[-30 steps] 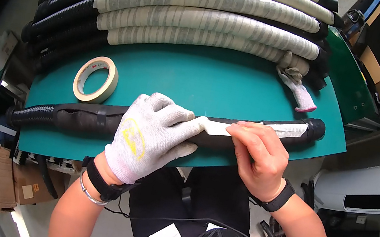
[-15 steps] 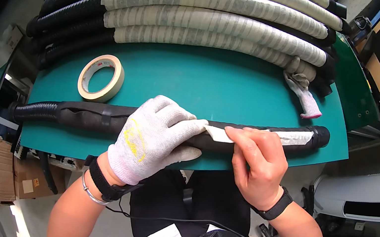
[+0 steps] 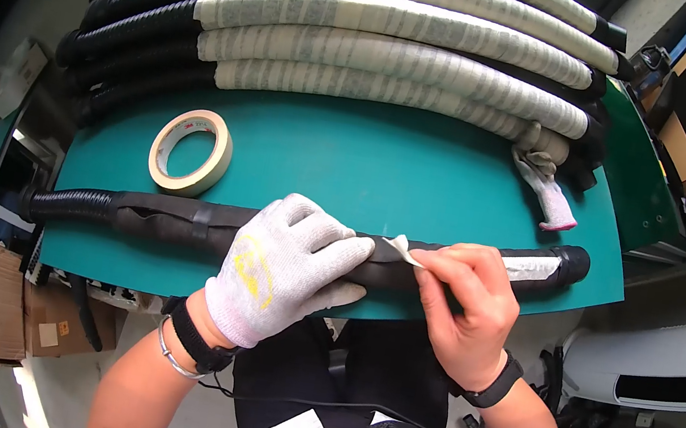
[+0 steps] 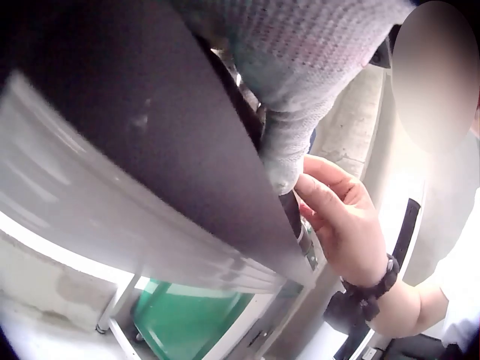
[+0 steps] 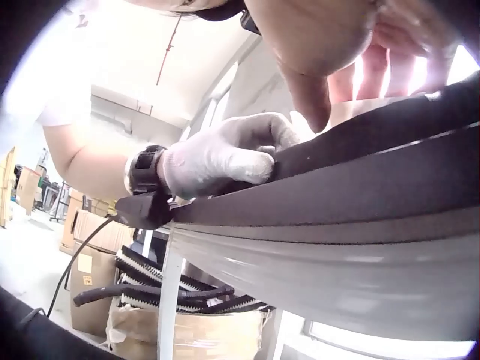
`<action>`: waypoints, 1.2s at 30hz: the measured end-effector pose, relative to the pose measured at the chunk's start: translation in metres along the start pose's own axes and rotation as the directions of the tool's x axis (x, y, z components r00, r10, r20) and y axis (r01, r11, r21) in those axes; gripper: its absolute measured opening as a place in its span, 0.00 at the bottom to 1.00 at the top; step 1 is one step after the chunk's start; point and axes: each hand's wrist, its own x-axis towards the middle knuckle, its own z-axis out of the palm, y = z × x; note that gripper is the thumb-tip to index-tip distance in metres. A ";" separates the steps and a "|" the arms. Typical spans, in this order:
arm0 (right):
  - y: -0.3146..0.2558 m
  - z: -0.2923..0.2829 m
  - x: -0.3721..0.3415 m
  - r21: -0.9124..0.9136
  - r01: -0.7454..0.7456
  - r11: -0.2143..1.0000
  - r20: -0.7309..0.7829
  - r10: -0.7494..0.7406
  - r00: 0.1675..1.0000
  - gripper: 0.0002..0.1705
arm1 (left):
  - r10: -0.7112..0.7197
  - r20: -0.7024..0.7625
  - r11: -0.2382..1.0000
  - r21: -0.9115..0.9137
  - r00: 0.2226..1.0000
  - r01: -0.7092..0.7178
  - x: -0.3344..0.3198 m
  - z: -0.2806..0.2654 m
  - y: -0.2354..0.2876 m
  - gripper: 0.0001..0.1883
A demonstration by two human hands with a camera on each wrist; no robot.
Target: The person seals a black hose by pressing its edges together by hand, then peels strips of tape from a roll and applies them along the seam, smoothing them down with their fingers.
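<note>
A narrow white strip (image 3: 403, 248) stands curled off the upper side of a long black hose sleeved in dark, soft-looking material (image 3: 396, 276), about midway along it. The bare right hand (image 3: 472, 299) pinches the strip between thumb and fingers. To its right, a flat white stretch (image 3: 532, 268) lies along the hose towards the right end; whether it joins the strip beneath that hand cannot be seen. The left hand in a pale knitted glove (image 3: 285, 259) grips the hose just left of the strip, fingers over the top, thumb on the near side.

Good handling here probably means drawing the strip slowly and in line with the hose, so it neither twists nor tears, while the gloved grip steadies the hose close by.

The hose lies along the near side of a green-topped bench (image 3: 352, 161). Beyond it sit a cream tape roll (image 3: 216, 166) at left, a loose grey-white glove (image 3: 549, 201) at right, and a far row of pale-wrapped black hoses (image 3: 395, 64).
</note>
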 end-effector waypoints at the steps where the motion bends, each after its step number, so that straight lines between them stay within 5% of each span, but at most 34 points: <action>1: -0.004 -0.002 0.000 0.041 -0.121 0.992 0.000 0.121 0.993 0.13 | -0.002 -0.001 1.000 -0.002 1.000 0.002 0.000 0.000 0.000 0.30; 5: -0.011 -0.009 0.008 0.145 -0.326 0.934 0.064 0.320 0.945 0.15 | -0.028 0.035 0.999 -0.036 0.999 0.029 0.002 -0.002 0.000 0.26; 9: -0.005 -0.034 0.017 0.177 -0.195 0.965 0.219 0.154 0.963 0.26 | -0.071 0.044 0.989 -0.126 0.996 0.077 0.006 -0.010 0.003 0.25; 15: 0.035 -0.053 0.002 -0.029 0.035 0.999 0.190 -0.029 0.981 0.24 | -0.273 0.143 0.877 -0.368 0.951 0.307 0.019 -0.025 0.014 0.10; 18: 0.038 -0.050 -0.008 -0.026 0.055 0.998 0.126 -0.051 0.991 0.21 | -0.307 0.276 0.864 -0.320 0.911 0.389 0.032 -0.034 0.021 0.11; 19: 0.040 -0.050 -0.010 -0.019 0.057 0.998 0.111 -0.054 0.992 0.21 | -0.458 0.311 0.765 -0.339 0.833 0.548 0.034 -0.029 0.024 0.15; 22: 0.045 -0.051 -0.010 0.010 0.119 0.993 0.097 -0.119 0.988 0.19 | -0.583 0.477 0.684 -0.147 0.657 0.714 0.061 -0.034 0.033 0.22; 26: 0.049 -0.049 -0.014 0.048 0.140 0.989 0.061 -0.143 0.988 0.18 | -0.571 0.554 0.695 -0.067 0.606 0.716 0.073 -0.030 0.042 0.21; 30: 0.053 -0.046 -0.018 0.050 0.170 0.984 0.017 -0.172 0.985 0.16 | -0.636 0.608 0.502 -0.141 0.475 0.853 0.087 -0.031 0.051 0.12; 36: 0.059 -0.041 -0.020 0.049 0.243 0.969 -0.017 -0.242 0.970 0.14 | -0.540 0.579 0.716 -0.066 0.611 0.695 0.129 -0.035 0.079 0.12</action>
